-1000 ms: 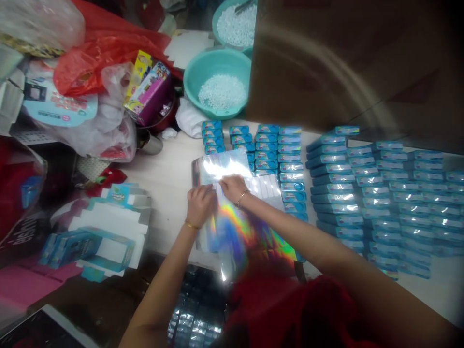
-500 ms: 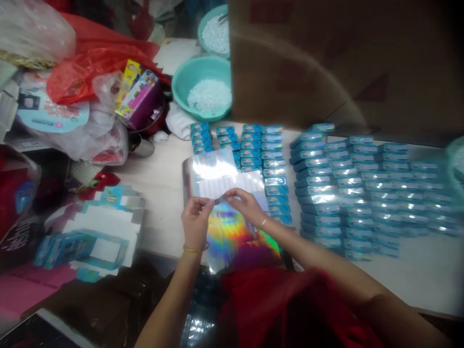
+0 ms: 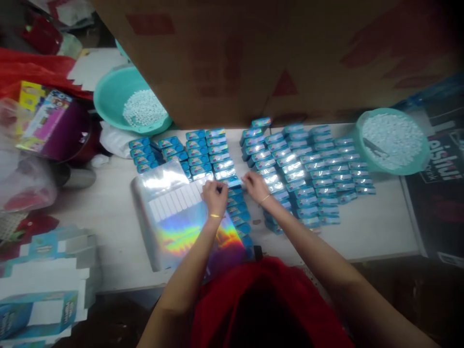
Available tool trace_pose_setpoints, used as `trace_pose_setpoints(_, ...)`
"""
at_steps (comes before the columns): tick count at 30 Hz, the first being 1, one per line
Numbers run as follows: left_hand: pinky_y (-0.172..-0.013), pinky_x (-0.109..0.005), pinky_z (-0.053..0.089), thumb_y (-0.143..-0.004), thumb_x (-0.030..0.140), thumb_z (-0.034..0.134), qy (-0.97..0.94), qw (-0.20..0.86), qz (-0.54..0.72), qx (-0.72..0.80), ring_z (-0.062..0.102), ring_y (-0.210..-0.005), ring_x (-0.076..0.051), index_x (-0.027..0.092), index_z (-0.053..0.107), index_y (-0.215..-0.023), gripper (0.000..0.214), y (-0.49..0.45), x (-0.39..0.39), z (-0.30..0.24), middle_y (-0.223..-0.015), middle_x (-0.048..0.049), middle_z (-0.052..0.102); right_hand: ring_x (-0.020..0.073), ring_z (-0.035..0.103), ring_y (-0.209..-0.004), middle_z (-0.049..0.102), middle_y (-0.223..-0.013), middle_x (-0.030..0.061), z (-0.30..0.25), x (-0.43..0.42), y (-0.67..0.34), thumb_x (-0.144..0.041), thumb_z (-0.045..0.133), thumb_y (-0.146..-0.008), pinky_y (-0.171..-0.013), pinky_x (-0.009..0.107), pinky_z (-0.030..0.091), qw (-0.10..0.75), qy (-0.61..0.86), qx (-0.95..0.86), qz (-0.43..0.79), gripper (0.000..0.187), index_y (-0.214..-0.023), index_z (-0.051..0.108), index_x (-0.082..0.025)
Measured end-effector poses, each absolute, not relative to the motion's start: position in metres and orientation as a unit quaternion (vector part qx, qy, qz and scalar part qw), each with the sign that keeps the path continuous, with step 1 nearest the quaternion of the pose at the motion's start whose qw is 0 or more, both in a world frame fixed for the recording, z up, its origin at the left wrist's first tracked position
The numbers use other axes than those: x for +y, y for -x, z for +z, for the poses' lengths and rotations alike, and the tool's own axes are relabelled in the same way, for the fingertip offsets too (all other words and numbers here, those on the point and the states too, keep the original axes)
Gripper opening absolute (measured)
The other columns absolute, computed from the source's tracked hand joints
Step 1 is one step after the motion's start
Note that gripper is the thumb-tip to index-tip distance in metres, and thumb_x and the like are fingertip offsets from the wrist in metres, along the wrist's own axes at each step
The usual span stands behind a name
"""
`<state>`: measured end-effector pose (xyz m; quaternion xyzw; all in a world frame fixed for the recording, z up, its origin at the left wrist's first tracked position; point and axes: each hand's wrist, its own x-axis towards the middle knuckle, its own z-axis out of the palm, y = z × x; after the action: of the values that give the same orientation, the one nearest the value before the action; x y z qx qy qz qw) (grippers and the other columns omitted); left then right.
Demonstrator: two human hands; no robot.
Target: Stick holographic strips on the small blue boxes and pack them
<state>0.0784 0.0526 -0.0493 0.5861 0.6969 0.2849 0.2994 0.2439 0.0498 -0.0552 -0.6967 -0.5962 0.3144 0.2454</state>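
Observation:
My left hand (image 3: 215, 198) is closed in a pinch at the left end of a narrow pale sticker (image 3: 232, 182). At its right end, the fingers of my right hand (image 3: 255, 187) are pinched together. The sticker lies over a small blue box in a column of such boxes (image 3: 219, 149); I cannot tell whether it touches the box. Under my left wrist is a shiny rainbow-coloured sheet (image 3: 195, 237), with a row of white strips (image 3: 174, 203) across it. Part of that sheet is hidden by my left forearm.
More rows of blue boxes (image 3: 311, 169) stand to the right. Turquoise basins with white pellets stand at the back left (image 3: 108, 96) and right (image 3: 416, 159). A large cardboard box (image 3: 224, 58) borders the table's back. Unfolded cartons (image 3: 47, 275) lie at lower left.
My hands have moved from above the sheet of strips to the box column right of it, the sticker between them. The view has swung right, bringing the right-hand basin fully into sight.

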Motion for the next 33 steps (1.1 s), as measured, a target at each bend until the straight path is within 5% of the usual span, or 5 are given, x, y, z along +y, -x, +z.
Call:
trace_pose_setpoints(14,-0.078,-0.043,0.033,-0.081,0.025,0.056,-0.644,0.223,0.194,0.706,0.047,-0.096,-0.029,0.019,0.060,-0.070,0.013,-0.095,0.066,-0.070,-0.097,-0.0088,0.058,0.0227,0.053,-0.090,0.057,-0.099,0.0137,-0.088,0.067,-0.237,-0.016,0.037,-0.093,-0.080,0.030,0.039,0.101,0.719,-0.628,0.280,0.021,-0.096,0.057,-0.012)
trace_pose_setpoints(20,-0.082,-0.046,0.034,-0.083,0.031,0.055,-0.658,0.194,0.173,0.707,0.047,-0.103,-0.032,0.019,0.062,-0.102,0.023,-0.087,0.061,-0.069,-0.110,-0.0135,0.055,0.0228,0.053,-0.095,0.057,-0.103,0.0140,-0.098,0.057,-0.235,-0.016,0.037,-0.090,-0.085,0.032,0.042,0.192,0.719,-0.594,0.306,0.028,-0.111,0.055,-0.010)
trace_pose_setpoints(25,-0.084,-0.050,0.033,-0.086,0.014,0.042,-0.759,0.186,0.121,0.612,0.043,-0.114,-0.034,0.027,0.058,-0.122,0.042,-0.069,0.045,-0.070,-0.135,-0.0132,0.049,0.0216,0.053,-0.096,0.053,-0.098,0.0112,-0.101,0.033,-0.232,-0.011,0.031,-0.088,-0.087,0.032,0.044,0.260,0.707,-0.587,0.298,0.040,-0.113,0.061,-0.014)
trace_pose_setpoints(33,-0.091,-0.052,0.034,-0.085,0.011,0.041,-0.786,0.198,0.096,0.577,0.039,-0.125,-0.032,0.027,0.054,-0.125,0.044,-0.055,0.041,-0.063,-0.145,-0.0111,0.042,0.0243,0.054,-0.089,0.058,-0.096,0.0140,-0.087,0.037,-0.234,-0.002,0.041,-0.076,-0.082,0.032,0.042,0.064,0.690,-0.646,0.321,0.044,-0.113,0.063,-0.010)
